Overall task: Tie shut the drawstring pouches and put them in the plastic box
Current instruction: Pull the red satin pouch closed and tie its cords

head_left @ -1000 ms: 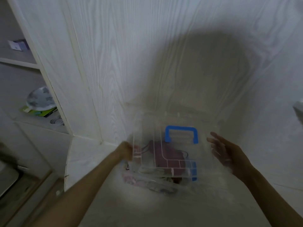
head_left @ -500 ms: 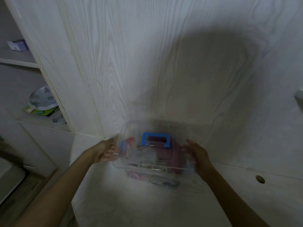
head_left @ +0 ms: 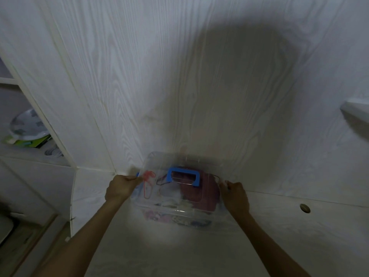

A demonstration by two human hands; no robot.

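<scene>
A clear plastic box (head_left: 157,209) with a blue handle (head_left: 183,175) on its lid stands on the white desk against the wall. Through its walls I see a dark red pouch (head_left: 201,193), a red drawstring (head_left: 147,177) and patterned pouches (head_left: 159,216) at the bottom. The lid lies flat on the box. My left hand (head_left: 120,188) grips the left end of the box by a blue latch. My right hand (head_left: 235,193) grips the right end.
The white wood-grain wall (head_left: 179,86) rises straight behind the box. A shelf niche on the left holds a patterned plate (head_left: 28,124) on green items. A round cable hole (head_left: 305,207) sits in the desk at the right. The desk's left edge (head_left: 72,206) drops off.
The lid stood raised one second ago; it has come down onto the box. Both hands moved in and closed on the box's two ends.
</scene>
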